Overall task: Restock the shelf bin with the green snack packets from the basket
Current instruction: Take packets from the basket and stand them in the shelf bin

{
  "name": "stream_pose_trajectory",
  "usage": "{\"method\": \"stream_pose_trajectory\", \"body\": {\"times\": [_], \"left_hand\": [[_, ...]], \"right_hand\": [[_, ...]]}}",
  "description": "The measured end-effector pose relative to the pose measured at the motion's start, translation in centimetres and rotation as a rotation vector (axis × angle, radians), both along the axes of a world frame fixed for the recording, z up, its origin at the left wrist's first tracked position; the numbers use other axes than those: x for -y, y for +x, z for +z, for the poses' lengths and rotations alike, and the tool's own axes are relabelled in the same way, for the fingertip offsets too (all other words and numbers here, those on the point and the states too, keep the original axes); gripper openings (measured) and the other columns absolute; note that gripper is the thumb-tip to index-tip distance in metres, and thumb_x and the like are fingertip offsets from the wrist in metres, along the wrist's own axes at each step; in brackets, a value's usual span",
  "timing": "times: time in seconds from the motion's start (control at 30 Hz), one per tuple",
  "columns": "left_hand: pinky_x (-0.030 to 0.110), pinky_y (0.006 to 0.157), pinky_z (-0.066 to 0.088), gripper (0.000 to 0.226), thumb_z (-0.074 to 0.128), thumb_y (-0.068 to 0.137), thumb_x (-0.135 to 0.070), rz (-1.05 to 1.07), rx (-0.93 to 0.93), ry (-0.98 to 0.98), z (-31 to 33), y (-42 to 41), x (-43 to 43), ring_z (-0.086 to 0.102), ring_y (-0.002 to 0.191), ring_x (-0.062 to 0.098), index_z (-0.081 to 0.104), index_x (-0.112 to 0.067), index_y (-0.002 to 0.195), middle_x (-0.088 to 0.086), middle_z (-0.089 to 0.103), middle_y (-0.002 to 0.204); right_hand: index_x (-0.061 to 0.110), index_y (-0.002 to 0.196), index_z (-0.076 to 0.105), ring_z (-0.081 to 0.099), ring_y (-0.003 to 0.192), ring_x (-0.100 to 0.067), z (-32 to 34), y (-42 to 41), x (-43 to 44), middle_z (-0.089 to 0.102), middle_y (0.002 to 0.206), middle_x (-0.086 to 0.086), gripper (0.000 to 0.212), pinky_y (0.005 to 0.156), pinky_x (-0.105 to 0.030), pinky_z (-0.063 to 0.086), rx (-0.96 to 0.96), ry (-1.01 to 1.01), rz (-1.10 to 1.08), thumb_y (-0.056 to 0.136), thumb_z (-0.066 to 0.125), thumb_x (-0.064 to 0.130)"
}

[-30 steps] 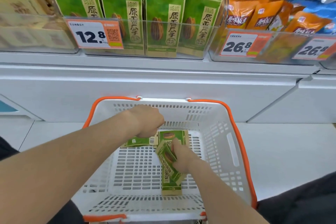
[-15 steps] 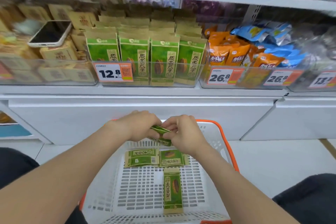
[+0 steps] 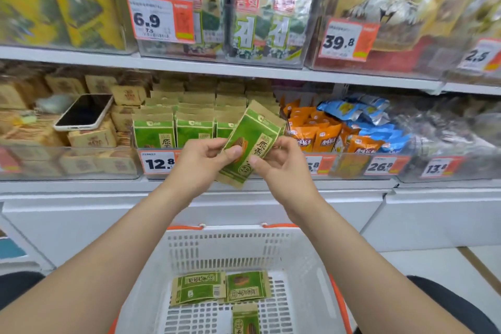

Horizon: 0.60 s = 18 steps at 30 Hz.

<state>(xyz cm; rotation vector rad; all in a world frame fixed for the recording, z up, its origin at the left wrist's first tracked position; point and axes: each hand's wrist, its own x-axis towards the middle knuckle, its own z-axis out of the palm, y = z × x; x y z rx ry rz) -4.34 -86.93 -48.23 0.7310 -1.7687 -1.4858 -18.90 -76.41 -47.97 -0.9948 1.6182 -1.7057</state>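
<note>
Head view: the white basket (image 3: 225, 249) holds three loose packets (image 3: 248, 286) lying flat. The clear shelf bin (image 3: 137, 163) carries upright rows of stocked packets (image 3: 153, 131). In front of it, the held green packet (image 3: 250, 144) is tilted, its long axis running from lower left to upper right with the logo end up. The left hand (image 3: 200, 163) and right hand (image 3: 284, 168) pinch its side edges, fingers (image 3: 214, 145) curled.

A black-screened, white-edged smartphone (image 3: 82, 112) is lying tilted on brown paper packets (image 3: 92, 139) at the white middle shelf's (image 3: 81, 186) left end. Orange foil packets (image 3: 325, 141) are standing beside blue foil packets (image 3: 376, 129) toward its right end.
</note>
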Motion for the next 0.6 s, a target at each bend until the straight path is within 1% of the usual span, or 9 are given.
{"method": "stream_pose_trajectory", "body": {"times": [0.07,0.13,0.17,0.23,0.3,0.37,0.43,0.5,0.6], "left_hand": [[0.049,0.091,0.064,0.020,0.070,0.101,-0.020,0.028,-0.038,-0.008,0.8,-0.5,0.0,0.079,0.100,0.027,0.080,-0.013,0.117,0.005,0.082,0.104],[0.045,0.095,0.062,0.018,0.073,0.100,-0.026,0.068,-0.028,-0.079,1.4,-1.0,0.1,0.078,0.100,0.019,0.081,-0.019,0.114,-0.002,0.082,0.103],[0.042,0.095,0.061,0.018,0.075,0.098,-0.031,0.116,0.017,-0.175,1.5,-1.4,0.3,0.078,0.098,0.013,0.081,-0.022,0.113,-0.007,0.082,0.102],[0.036,0.087,0.060,0.023,0.079,0.094,-0.038,0.232,0.131,-0.389,1.5,-2.1,0.5,0.073,0.093,0.006,0.079,-0.027,0.114,-0.014,0.079,0.103],[0.036,0.085,0.057,0.027,0.079,0.094,-0.037,0.350,0.219,-0.561,1.2,-2.6,0.6,0.069,0.095,0.009,0.076,-0.025,0.118,-0.012,0.073,0.110],[0.040,0.092,0.053,0.025,0.075,0.097,-0.031,0.415,0.305,-0.712,0.5,-2.9,0.8,0.064,0.105,0.018,0.073,-0.024,0.121,-0.006,0.066,0.115],[0.044,0.097,0.049,0.028,0.071,0.098,-0.021,0.423,0.446,-0.844,-0.2,-3.1,0.8,0.060,0.114,0.024,0.070,-0.025,0.126,-0.003,0.065,0.120],[0.044,0.099,0.045,0.036,0.065,0.098,-0.012,0.412,0.585,-0.918,-0.7,-3.4,0.6,0.058,0.118,0.027,0.067,-0.024,0.132,-0.001,0.066,0.126],[0.044,0.100,0.045,0.041,0.061,0.097,-0.008,0.370,0.698,-0.976,-1.2,-3.6,0.5,0.057,0.117,0.027,0.066,-0.024,0.135,-0.001,0.067,0.125]], "right_hand": [[0.021,0.128,0.044,0.075,0.096,-0.009,1.8,-0.2,0.7,0.075,0.110,-0.001,0.048,0.085,-0.038,0.064,-0.010,-0.044,-0.014,0.094,0.073,0.005],[0.028,0.135,0.041,0.075,0.097,-0.011,2.9,-1.0,1.3,0.074,0.111,0.000,0.054,0.083,-0.037,0.064,-0.116,-0.076,-0.032,0.096,0.071,0.006],[0.029,0.135,0.046,0.074,0.100,-0.013,3.3,-1.4,1.5,0.074,0.111,0.001,0.052,0.086,-0.040,0.063,-0.200,-0.098,-0.052,0.096,0.070,0.005],[0.026,0.128,0.061,0.071,0.105,-0.013,3.8,-2.0,1.9,0.074,0.112,0.006,0.041,0.091,-0.044,0.061,-0.356,-0.142,-0.111,0.095,0.068,0.003],[0.023,0.121,0.065,0.070,0.104,-0.010,4.2,-2.3,2.1,0.074,0.110,0.010,0.033,0.093,-0.044,0.059,-0.382,-0.200,-0.180,0.095,0.067,0.003],[0.021,0.121,0.063,0.070,0.102,-0.010,4.6,-2.8,2.3,0.073,0.109,0.008,0.031,0.093,-0.041,0.059,-0.304,-0.257,-0.245,0.096,0.066,0.003],[0.021,0.122,0.060,0.069,0.102,-0.009,4.8,-3.8,2.3,0.072,0.111,0.006,0.030,0.091,-0.037,0.059,-0.266,-0.263,-0.292,0.098,0.064,0.002],[0.020,0.121,0.056,0.068,0.103,-0.008,4.5,-4.9,2.0,0.070,0.112,0.006,0.029,0.089,-0.032,0.059,-0.310,-0.219,-0.291,0.099,0.062,0.001],[0.019,0.119,0.049,0.067,0.107,-0.008,3.5,-6.3,1.8,0.068,0.112,0.009,0.029,0.084,-0.028,0.060,-0.441,-0.070,-0.233,0.100,0.060,0.000]]}}
